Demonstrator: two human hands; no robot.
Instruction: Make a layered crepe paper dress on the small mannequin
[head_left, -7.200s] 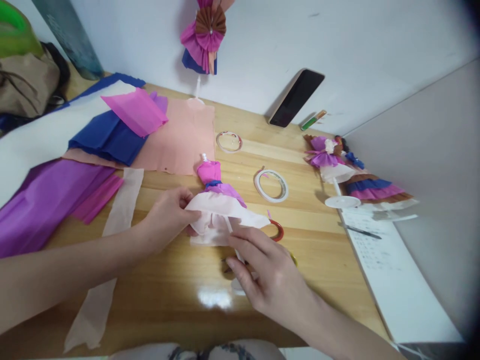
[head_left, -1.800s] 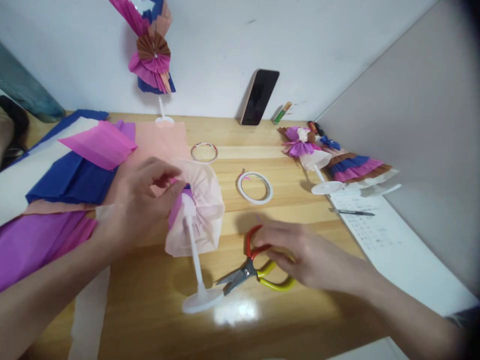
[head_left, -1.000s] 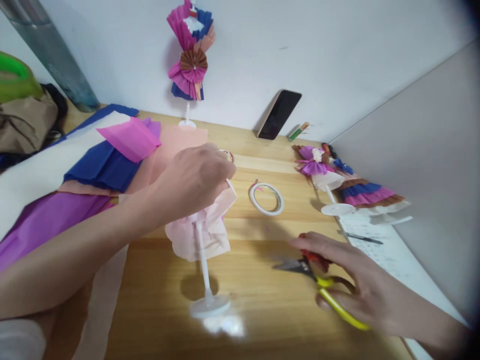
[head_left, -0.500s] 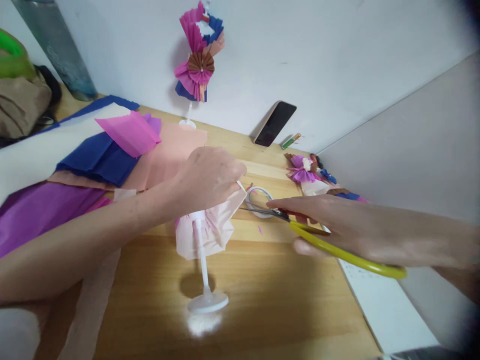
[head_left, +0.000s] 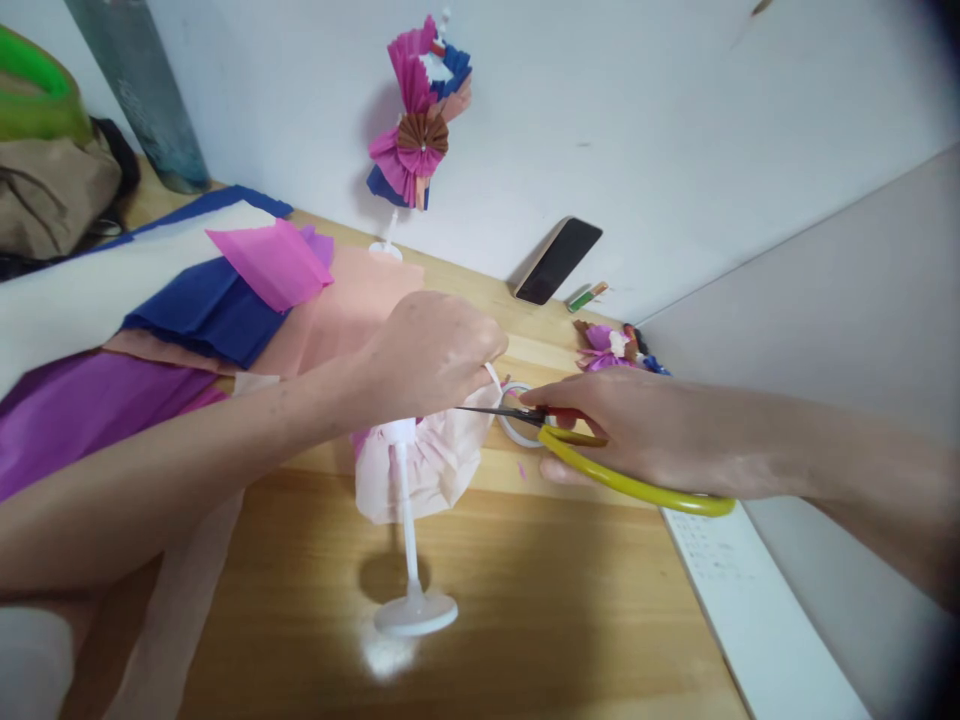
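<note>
My left hand (head_left: 442, 350) is closed around the upper part of a small white mannequin stand (head_left: 407, 520), tilted on its round base. A pale pink crepe paper skirt (head_left: 427, 470) hangs below the fist, and a thin white strip (head_left: 493, 376) sticks out beside the fingers. What lies inside the fist is hidden. My right hand (head_left: 622, 420) holds yellow-handled scissors (head_left: 637, 485); their blades point left, with the tips at the pale pink paper just under my left hand. A roll of white tape (head_left: 517, 432) lies behind the scissors, partly covered.
Purple, blue, pink, peach and white crepe paper sheets (head_left: 210, 310) spread over the left side. A second mannequin in a paper dress (head_left: 420, 140) stands by the wall. A phone (head_left: 559, 260) leans there. Paper flowers (head_left: 604, 345), a white pad (head_left: 750, 600) and a bottle (head_left: 150, 100) are around.
The scissors in my right hand have moved left, bringing their blades to the pale pink paper. My left hand keeps its grip, and the view has shifted slightly.
</note>
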